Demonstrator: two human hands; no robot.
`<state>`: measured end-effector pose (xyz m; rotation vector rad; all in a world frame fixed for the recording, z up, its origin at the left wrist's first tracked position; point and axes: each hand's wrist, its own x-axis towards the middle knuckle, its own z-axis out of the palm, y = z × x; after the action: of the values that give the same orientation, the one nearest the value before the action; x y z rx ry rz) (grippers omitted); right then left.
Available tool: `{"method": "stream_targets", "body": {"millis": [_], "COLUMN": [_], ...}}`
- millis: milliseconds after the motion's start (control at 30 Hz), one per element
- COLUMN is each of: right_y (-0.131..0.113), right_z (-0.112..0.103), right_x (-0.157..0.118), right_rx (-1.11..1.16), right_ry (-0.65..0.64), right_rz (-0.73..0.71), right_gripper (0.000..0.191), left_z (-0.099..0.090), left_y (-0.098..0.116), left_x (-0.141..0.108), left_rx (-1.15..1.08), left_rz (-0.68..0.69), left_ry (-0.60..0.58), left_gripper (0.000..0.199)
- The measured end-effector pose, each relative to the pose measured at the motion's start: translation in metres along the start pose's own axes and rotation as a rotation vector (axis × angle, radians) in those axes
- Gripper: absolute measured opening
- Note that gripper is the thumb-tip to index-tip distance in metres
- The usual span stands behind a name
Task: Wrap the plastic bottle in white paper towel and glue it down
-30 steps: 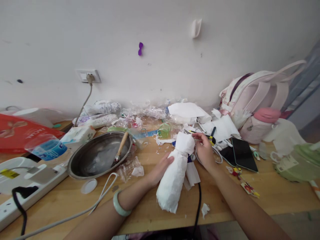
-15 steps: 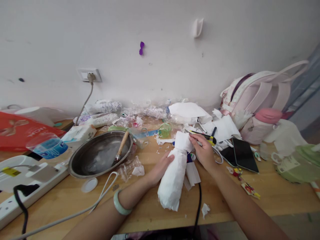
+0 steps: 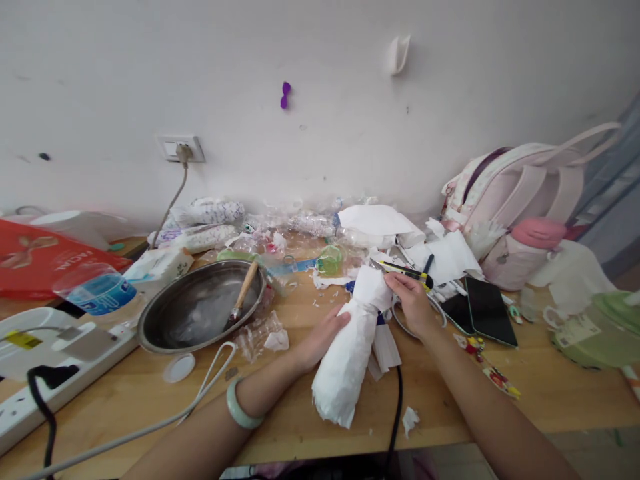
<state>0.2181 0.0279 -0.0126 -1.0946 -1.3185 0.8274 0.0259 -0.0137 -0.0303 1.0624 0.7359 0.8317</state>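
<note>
A bottle-shaped form wrapped in white paper (image 3: 343,363) lies tilted over the wooden table, its narrow top pointing away from me. My left hand (image 3: 323,337) grips its upper left side, thumb on the paper and the other fingers hidden beneath. At the narrow end, my right hand (image 3: 410,300) pinches the right edge of the paper collar (image 3: 370,287). Just beyond my right fingertips lies a yellow and black cutter (image 3: 407,270). Left of the wrapped form stands a metal bowl (image 3: 145,327) with a wooden-handled brush (image 3: 245,290) resting in it.
Crumpled plastic and white paper (image 3: 377,223) line the wall. A pink backpack (image 3: 505,187), a bottle with a pink lid (image 3: 537,233) and a dark phone (image 3: 490,310) are at right. A power strip (image 3: 25,407) and white cable (image 3: 125,440) are at left.
The wrapped form has tilted slightly, its narrow top moving a little right and nearer to me. My right hand has shifted slightly right with the collar; my left hand keeps its hold.
</note>
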Motion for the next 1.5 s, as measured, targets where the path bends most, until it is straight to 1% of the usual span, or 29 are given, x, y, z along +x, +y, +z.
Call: {"method": "stream_targets", "body": {"millis": [67, 167, 233, 267, 333, 400, 467, 600, 767, 833, 900, 1067, 1167, 1333, 1400, 1500], "right_y": [-0.001, -0.003, -0.004, -0.006, -0.008, -0.011, -0.012, -0.013, -0.010, -0.009, -0.008, -0.007, -0.008, -0.009, -0.010, -0.010], "right_z": [0.001, 0.003, 0.004, 0.004, 0.004, 0.004, 0.005, 0.006, 0.006, 0.006, 0.006, 0.006, 0.006, 0.005, 0.005, 0.006], "right_x": [-0.002, -0.007, -0.010, -0.011, -0.013, -0.014, -0.014, -0.013, -0.014, -0.014, -0.014, -0.011, -0.010, -0.008, -0.008, -0.008], "right_rx": [-0.114, -0.319, -0.412, -0.449, -0.513, -0.540, -0.515, -0.421, -0.277, -0.243, -0.255, -0.291, -0.280, -0.243, -0.231, -0.223], "right_ry": [0.014, 0.134, 0.171, 0.149, 0.062, -0.014, -0.034, 0.007, 0.070, 0.087, 0.100, 0.064, 0.073, 0.160, 0.157, 0.118], "right_rz": [-0.093, -0.321, -0.485, -0.561, -0.676, -0.706, -0.654, -0.495, -0.248, -0.184, -0.160, -0.110, -0.056, 0.038, 0.059, 0.079], "right_gripper": [0.028, 0.026, 0.035, 0.039, 0.043, 0.041, 0.036, 0.028, 0.026, 0.025, 0.026, 0.041, 0.043, 0.047, 0.047, 0.046], "left_z": [0.000, 0.000, 0.001, 0.001, 0.002, 0.003, 0.004, 0.004, 0.005, 0.005, 0.005, 0.005, 0.006, 0.007, 0.007, 0.006], "left_y": [-0.002, -0.002, -0.001, 0.000, 0.001, 0.002, 0.000, -0.002, 0.001, 0.001, 0.001, 0.000, 0.000, 0.001, 0.000, 0.000], "left_x": [0.001, 0.002, 0.002, 0.001, 0.000, 0.000, -0.001, 0.000, -0.002, -0.002, -0.001, 0.000, 0.000, -0.001, -0.001, -0.001], "left_rx": [-0.029, -0.012, 0.012, 0.026, 0.060, 0.090, 0.109, 0.133, 0.199, 0.202, 0.201, 0.171, 0.156, 0.156, 0.158, 0.177], "left_rz": [-0.012, -0.007, 0.004, 0.010, 0.013, 0.012, 0.009, 0.023, 0.044, 0.046, 0.043, 0.023, 0.006, 0.012, 0.007, 0.012], "left_ry": [-0.019, -0.026, -0.030, -0.032, -0.032, -0.029, -0.025, -0.018, -0.028, -0.025, -0.014, 0.004, 0.008, 0.002, -0.005, -0.003], "left_gripper": [0.067, 0.070, 0.070, 0.070, 0.069, 0.068, 0.066, 0.067, 0.070, 0.069, 0.069, 0.071, 0.070, 0.069, 0.070, 0.070]}}
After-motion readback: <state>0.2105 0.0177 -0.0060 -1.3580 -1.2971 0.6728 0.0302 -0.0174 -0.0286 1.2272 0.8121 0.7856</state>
